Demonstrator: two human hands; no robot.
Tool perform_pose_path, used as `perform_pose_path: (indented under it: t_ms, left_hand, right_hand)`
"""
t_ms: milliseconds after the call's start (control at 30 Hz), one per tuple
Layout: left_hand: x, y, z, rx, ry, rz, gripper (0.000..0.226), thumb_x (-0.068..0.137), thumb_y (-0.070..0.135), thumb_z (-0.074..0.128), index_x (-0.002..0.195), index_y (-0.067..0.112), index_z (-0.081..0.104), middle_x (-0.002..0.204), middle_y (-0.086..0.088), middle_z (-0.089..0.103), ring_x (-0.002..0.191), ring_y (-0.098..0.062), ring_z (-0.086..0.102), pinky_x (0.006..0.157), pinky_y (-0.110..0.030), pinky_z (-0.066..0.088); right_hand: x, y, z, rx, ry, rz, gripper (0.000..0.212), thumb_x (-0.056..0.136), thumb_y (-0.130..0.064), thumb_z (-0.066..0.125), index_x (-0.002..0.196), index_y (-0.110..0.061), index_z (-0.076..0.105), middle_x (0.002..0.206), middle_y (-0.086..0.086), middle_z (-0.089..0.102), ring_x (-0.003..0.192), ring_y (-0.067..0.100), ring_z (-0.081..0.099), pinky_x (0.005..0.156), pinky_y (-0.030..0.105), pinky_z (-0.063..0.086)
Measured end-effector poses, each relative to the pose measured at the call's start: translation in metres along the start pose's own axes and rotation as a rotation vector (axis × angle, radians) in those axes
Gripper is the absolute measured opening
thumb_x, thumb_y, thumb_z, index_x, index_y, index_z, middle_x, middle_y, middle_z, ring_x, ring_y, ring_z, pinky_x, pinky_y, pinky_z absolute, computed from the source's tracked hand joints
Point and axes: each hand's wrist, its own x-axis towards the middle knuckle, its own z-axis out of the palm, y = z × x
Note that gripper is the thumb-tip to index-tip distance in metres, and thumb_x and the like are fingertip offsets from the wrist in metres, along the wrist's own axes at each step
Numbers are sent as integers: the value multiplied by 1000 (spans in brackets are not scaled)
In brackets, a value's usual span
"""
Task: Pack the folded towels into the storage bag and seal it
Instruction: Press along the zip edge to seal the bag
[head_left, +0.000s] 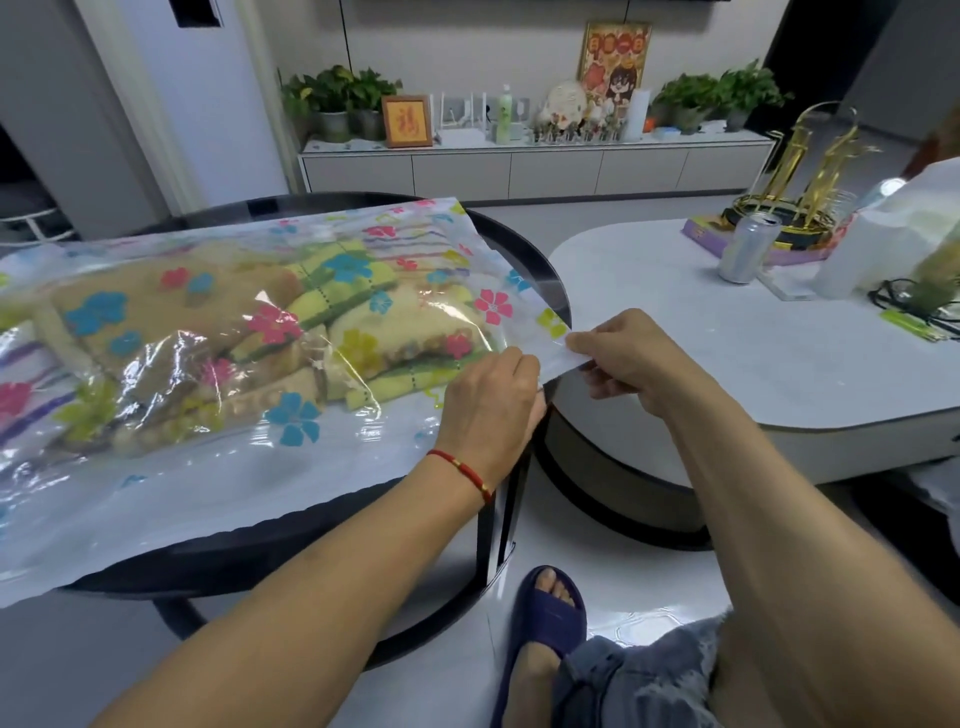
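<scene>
Towels (218, 332): folded yellow, tan and green terry, inside the bag.
Storage bag (218, 467): clear crinkly plastic printed with flowers, flat on round black table (540, 260).
Left hand (491, 410): fingers curled on the bag's open end.
Right hand (623, 353): pinching the same white edge strip.
Beside: white oval table (675, 338), silver can (748, 247).

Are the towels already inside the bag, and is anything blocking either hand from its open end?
Nothing visible blocks them. The towels lie inside the bag on the round table. Both hands are already at the bag's end over the table edge: the right hand pinches it, the left hand rests against it.
</scene>
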Motion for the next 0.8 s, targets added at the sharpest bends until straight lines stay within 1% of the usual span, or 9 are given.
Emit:
perform_pose_path:
  t_ms: [100, 267, 367, 467, 533, 633, 667, 733, 800]
  left_hand:
    - [3, -1, 0, 33, -51, 15, 24, 94, 30, 55, 97, 11, 68, 92, -7, 61, 85, -28, 57, 69, -38, 43]
    - [-7, -8, -13, 54, -30, 88, 21, 90, 22, 60, 77, 7, 67, 81, -10, 58, 79, -31, 55, 65, -41, 41]
    - [-34, -32, -31, 119, -25, 105, 14, 86, 22, 65, 79, 9, 65, 81, -8, 59, 77, -29, 54, 65, -40, 43]
    - [-63, -61, -50, 170, -16, 76, 12, 84, 20, 70, 85, 9, 67, 81, -7, 60, 76, -30, 55, 66, -41, 45]
    - [-73, -70, -59, 165, -4, 55, 10, 85, 17, 69, 85, 7, 68, 80, -9, 60, 75, -31, 56, 65, -41, 45]
    - [-75, -69, -66, 132, -1, 10, 11, 88, 16, 67, 83, 7, 68, 80, -9, 60, 75, -31, 57, 66, -39, 44]
    - [-73, -67, -68, 128, -1, -3, 11, 87, 16, 66, 82, 7, 68, 79, -9, 60, 75, -31, 57, 66, -39, 43]
    - [-70, -65, -70, 115, -5, -15, 10, 86, 14, 66, 79, 7, 68, 78, -9, 60, 75, -31, 58, 65, -40, 44]
    - [-70, -66, -73, 92, 1, -24, 10, 85, 11, 66, 77, 6, 67, 76, -11, 59, 75, -32, 58, 64, -41, 44]
  right_hand:
    - [-9, -2, 10, -4, -67, 27, 12, 93, -12, 68, 93, -1, 72, 62, 9, 74, 43, 12, 63, 46, 22, 53]
    - [-10, 7, 1, 71, 20, 40, 11, 90, -6, 71, 94, 4, 74, 61, 11, 72, 38, 10, 56, 43, 21, 48]
    - [-11, 12, -2, 30, 92, 14, 14, 91, -11, 73, 100, -1, 73, 54, 5, 71, 39, 9, 57, 44, 23, 49]
    - [-16, 14, 5, -90, 152, -43, 31, 93, -20, 69, 121, -6, 70, 80, 12, 76, 57, 18, 66, 54, 29, 55]
    - [-27, 13, 13, -414, 244, -156, 40, 98, -27, 62, 134, -12, 60, 109, 16, 74, 90, 31, 70, 76, 41, 59]
    - [-63, 7, 45, -871, 451, -584, 40, 102, -32, 51, 138, -15, 54, 137, 20, 61, 128, 41, 49, 106, 55, 40]
    - [-77, 4, 60, -914, 417, -729, 43, 100, -33, 51, 140, -18, 54, 146, 20, 54, 139, 41, 41, 117, 60, 26]
    - [-96, 3, 88, -999, 264, -919, 53, 92, -34, 58, 144, -22, 51, 159, 17, 43, 152, 40, 27, 122, 65, -3]
    - [-100, 2, 107, -1072, 140, -993, 50, 90, -22, 60, 139, -19, 54, 147, 9, 57, 145, 35, 42, 124, 64, 2]
